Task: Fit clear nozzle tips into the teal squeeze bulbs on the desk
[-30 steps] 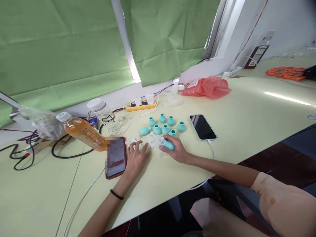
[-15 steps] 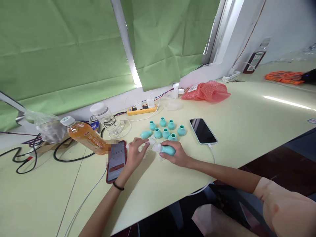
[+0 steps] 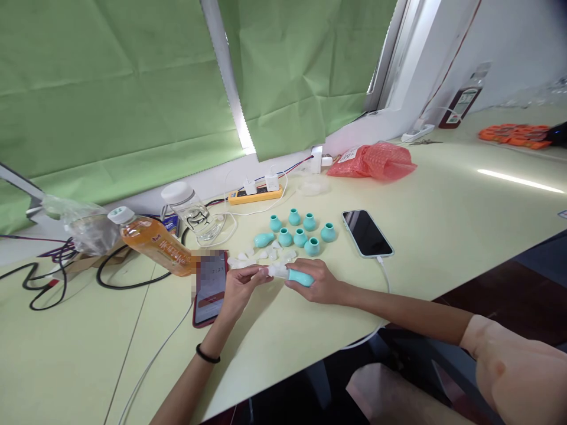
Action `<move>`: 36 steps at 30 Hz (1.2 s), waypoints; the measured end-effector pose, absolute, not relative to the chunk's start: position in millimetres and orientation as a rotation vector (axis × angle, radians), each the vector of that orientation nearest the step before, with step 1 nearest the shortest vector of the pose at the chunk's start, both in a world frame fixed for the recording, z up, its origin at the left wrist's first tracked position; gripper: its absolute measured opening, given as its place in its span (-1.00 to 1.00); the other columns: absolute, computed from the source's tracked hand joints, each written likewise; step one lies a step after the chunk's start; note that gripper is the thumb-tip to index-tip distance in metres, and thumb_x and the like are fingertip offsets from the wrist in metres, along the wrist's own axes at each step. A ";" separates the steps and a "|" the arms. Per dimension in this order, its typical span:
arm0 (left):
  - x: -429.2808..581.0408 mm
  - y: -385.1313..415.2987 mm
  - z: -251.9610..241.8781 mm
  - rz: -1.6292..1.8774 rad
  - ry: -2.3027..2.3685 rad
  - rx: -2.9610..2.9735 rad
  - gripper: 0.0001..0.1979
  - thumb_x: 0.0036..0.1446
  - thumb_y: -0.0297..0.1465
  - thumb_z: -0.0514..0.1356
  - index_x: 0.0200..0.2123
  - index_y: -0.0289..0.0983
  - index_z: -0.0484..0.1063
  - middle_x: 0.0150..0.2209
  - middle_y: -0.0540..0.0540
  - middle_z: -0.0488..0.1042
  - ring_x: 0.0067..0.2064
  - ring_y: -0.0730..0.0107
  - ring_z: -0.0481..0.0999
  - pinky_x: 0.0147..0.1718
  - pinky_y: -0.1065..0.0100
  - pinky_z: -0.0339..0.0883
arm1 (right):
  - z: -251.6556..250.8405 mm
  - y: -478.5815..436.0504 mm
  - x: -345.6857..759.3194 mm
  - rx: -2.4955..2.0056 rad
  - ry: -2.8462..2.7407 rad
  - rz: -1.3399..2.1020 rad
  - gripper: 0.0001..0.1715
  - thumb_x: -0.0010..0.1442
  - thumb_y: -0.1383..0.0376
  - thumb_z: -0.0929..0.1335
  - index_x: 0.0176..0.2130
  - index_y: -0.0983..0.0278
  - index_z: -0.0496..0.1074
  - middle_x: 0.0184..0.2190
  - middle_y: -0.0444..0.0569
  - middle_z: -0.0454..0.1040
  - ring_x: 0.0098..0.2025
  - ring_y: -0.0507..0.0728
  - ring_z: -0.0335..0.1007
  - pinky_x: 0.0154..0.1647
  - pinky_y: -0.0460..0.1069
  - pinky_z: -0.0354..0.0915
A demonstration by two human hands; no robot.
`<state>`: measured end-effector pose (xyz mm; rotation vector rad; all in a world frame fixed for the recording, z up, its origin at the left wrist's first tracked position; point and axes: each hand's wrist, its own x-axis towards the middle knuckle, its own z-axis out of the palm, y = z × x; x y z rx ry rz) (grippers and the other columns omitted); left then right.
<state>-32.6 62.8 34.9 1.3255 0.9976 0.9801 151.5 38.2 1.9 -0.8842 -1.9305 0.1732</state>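
My right hand (image 3: 318, 283) is closed around a teal bulb (image 3: 302, 277) with a clear white tip, held just above the pale green table (image 3: 443, 218). My left hand (image 3: 241, 286) pinches a small white cap (image 3: 264, 272) right at that tip. Behind my hands lie several loose white caps (image 3: 266, 255). Farther back stand several teal bulbs (image 3: 301, 227), and one of them (image 3: 264, 239) lies on its side.
A red-cased phone (image 3: 211, 287) lies by my left hand, a dark phone (image 3: 367, 233) on a cable to the right. An orange drink bottle (image 3: 153, 240), a clear jar (image 3: 188, 205), a power strip (image 3: 259, 193), black cables (image 3: 48, 274) and a pink bag (image 3: 374, 160) sit behind.
My left hand left the pile of white caps with one cap pinched and brought it to the bulb's tip. My right hand drew the bulb slightly toward me.
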 end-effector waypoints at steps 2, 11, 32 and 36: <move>-33.7 62.1 34.0 0.984 1.019 1.406 -0.83 -0.16 -0.38 0.23 -0.44 -0.35 0.50 -0.40 -0.08 0.50 -0.35 0.33 0.45 -0.28 0.30 0.37 | 0.3 38.3 152.1 -0.894 -1.966 0.105 -0.74 0.03 0.27 0.27 -0.23 0.32 0.30 -0.48 -0.03 0.39 -0.45 0.05 0.32 -0.50 -0.07 0.25; -35.5 61.5 38.7 0.980 1.060 1.759 -0.88 -0.12 -0.40 0.21 -0.46 -0.31 0.51 -0.42 -0.09 0.50 -0.38 0.36 0.43 -0.41 0.42 0.32 | 2.0 40.1 155.1 -0.909 -2.076 -0.079 -0.72 0.05 0.26 0.25 -0.21 0.35 0.31 -0.47 -0.01 0.40 -0.47 0.04 0.32 -0.55 -0.10 0.20; -24.6 50.4 53.5 1.041 0.982 1.598 -0.84 -0.12 -0.37 0.20 -0.45 -0.34 0.50 -0.40 -0.09 0.48 -0.33 0.32 0.44 -0.34 0.30 0.41 | 18.1 38.5 147.6 -0.854 -1.847 0.462 -0.71 -0.01 0.22 0.31 -0.27 0.34 0.33 -0.44 0.00 0.40 -0.41 0.05 0.31 -0.38 -0.06 0.25; -19.1 51.2 83.1 1.120 1.031 1.756 -0.84 -0.21 -0.39 0.25 -0.46 -0.32 0.49 -0.39 -0.09 0.49 -0.37 0.34 0.45 -0.45 0.41 0.40 | 22.9 33.9 149.4 -0.813 -1.788 0.521 -0.56 -0.05 0.24 0.34 -0.14 0.30 0.23 -0.24 0.03 0.36 -0.23 0.09 0.29 -0.25 -0.02 0.26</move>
